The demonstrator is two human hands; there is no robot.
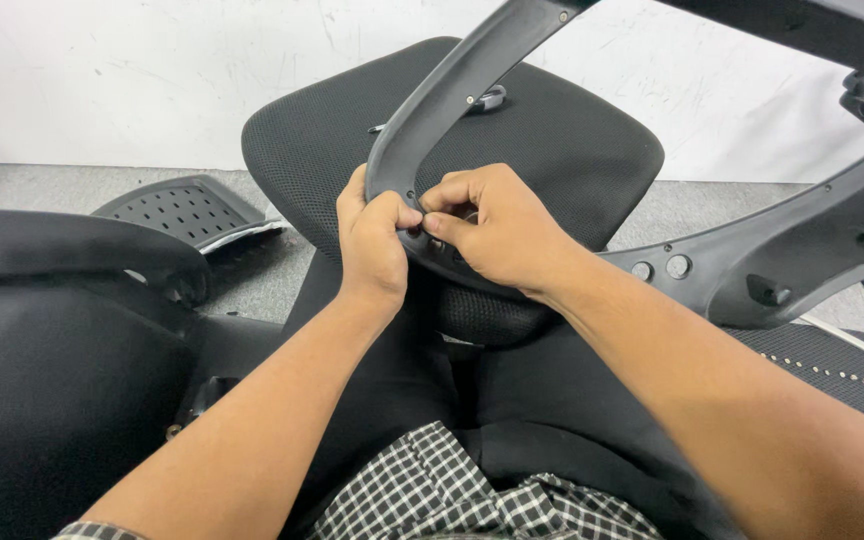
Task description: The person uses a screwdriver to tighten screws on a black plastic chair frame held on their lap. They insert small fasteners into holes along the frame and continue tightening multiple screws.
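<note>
Your left hand (372, 240) and right hand (492, 225) pinched a fastener, hidden, at the armrest frame (452, 90) above the mesh seat (572, 150); still unassembled.

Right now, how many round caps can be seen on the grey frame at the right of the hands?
2: both sit side by side on the frame, the left cap and the right cap. The right hand may hide others.

perforated plastic panel (184, 210), grey floor (12, 185), white wall (102, 80)

Curved dark-grey plastic chair arm frame (452, 90), tilted above black mesh seat cushion (572, 150)
</note>
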